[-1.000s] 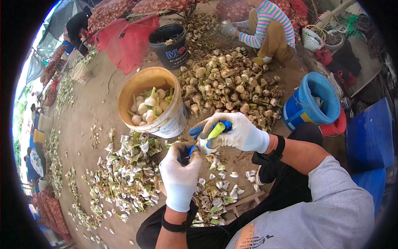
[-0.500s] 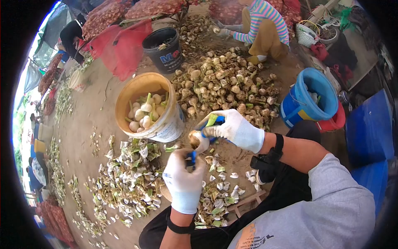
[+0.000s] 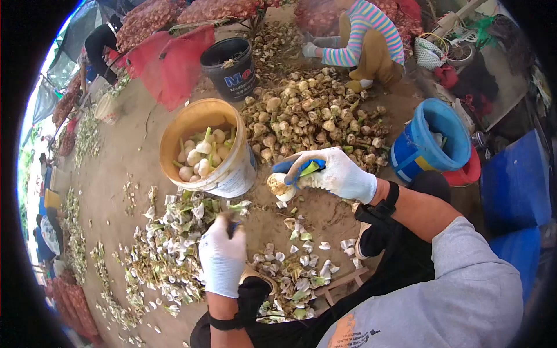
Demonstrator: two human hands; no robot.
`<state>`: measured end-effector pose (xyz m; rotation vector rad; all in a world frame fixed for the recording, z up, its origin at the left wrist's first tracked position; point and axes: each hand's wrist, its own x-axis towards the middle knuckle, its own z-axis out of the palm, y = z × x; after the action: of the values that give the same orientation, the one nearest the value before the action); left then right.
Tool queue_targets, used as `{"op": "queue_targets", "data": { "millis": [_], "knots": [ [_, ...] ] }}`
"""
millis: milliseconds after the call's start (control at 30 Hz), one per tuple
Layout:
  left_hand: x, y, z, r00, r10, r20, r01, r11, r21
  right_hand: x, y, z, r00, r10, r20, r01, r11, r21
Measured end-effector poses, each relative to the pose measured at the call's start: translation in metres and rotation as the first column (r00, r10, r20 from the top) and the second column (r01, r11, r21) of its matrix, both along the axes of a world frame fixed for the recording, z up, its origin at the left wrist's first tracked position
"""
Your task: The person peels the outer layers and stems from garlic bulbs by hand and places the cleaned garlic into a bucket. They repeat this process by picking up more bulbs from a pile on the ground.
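My right hand (image 3: 333, 177), in a white glove with blue fingers, grips a garlic bulb (image 3: 279, 184) by its green stem. The bulb's brownish root end faces left, and its side looks white. Lower left, my left hand (image 3: 223, 250), gloved alike, is held apart from the bulb with its fingers curled together; whether anything is between them is hidden. A heap of peeled skins (image 3: 180, 249) lies beneath and left of my left hand. Beyond the hands stands a cream bucket (image 3: 168, 136) holding peeled white garlic bulbs (image 3: 203, 148).
A large pile of unpeeled garlic (image 3: 313, 113) lies ahead. A black bucket (image 3: 232, 78) stands behind the cream one, a blue bucket (image 3: 415, 145) at right. Another person in a striped top (image 3: 377, 35) crouches beyond the pile. Full red mesh sacks (image 3: 148, 26) lie at the back.
My left hand has moved away from the garlic bulb, down and left. My right hand keeps the bulb, now turned with more white side showing.
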<state>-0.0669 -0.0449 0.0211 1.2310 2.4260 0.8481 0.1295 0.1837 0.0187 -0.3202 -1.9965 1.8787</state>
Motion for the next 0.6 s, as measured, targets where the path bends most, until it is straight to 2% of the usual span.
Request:
{"op": "queue_targets", "data": {
  "millis": [33, 100, 133, 167, 233, 267, 333, 433, 567, 600],
  "knots": [
    [0.004, 0.003, 0.003, 0.999, -0.037, 0.017, 0.037, 0.999, -0.007, -0.003, -0.003, 0.002, 0.999, -0.017, 0.045, 0.013, 0.997, 0.072],
    [0.025, 0.013, 0.029, 0.947, -0.021, 0.321, -0.002, 0.997, 0.072, -0.009, -0.011, 0.005, 0.999, -0.014, 0.052, 0.010, 0.997, 0.076],
    [0.031, 0.015, 0.026, 0.937, -0.026, 0.349, -0.026, 0.989, 0.144, -0.012, -0.015, 0.008, 1.000, -0.007, 0.028, 0.001, 0.984, 0.177],
    [0.035, 0.018, 0.021, 0.973, -0.090, 0.213, 0.036, 0.968, 0.247, -0.014, -0.020, 0.009, 1.000, 0.000, 0.007, -0.002, 0.962, 0.274],
    [0.041, 0.023, 0.022, 0.972, -0.054, 0.230, -0.006, 0.968, 0.252, -0.019, -0.028, 0.010, 1.000, -0.012, 0.019, 0.007, 0.972, 0.234],
    [0.039, 0.022, 0.020, 0.971, -0.050, 0.233, -0.009, 0.968, 0.249, -0.020, -0.030, 0.013, 1.000, 0.005, 0.025, -0.013, 0.949, 0.316],
    [0.036, 0.024, 0.015, 0.927, -0.050, 0.371, -0.063, 0.956, 0.287, -0.021, -0.032, 0.013, 0.999, 0.038, -0.006, -0.031, 0.898, 0.440],
    [0.042, 0.024, 0.026, 0.912, 0.012, 0.411, -0.114, 0.968, 0.224, -0.022, -0.032, 0.009, 0.994, 0.099, -0.050, -0.062, 0.872, 0.485],
    [0.043, 0.024, 0.025, 0.952, 0.006, 0.307, -0.075, 0.975, 0.210, -0.019, -0.032, 0.011, 0.994, 0.100, -0.037, -0.064, 0.838, 0.542],
    [0.038, 0.023, 0.018, 0.911, 0.040, 0.410, -0.138, 0.967, 0.212, -0.017, -0.031, 0.011, 0.994, 0.099, -0.037, -0.063, 0.838, 0.542]
  ]
}}
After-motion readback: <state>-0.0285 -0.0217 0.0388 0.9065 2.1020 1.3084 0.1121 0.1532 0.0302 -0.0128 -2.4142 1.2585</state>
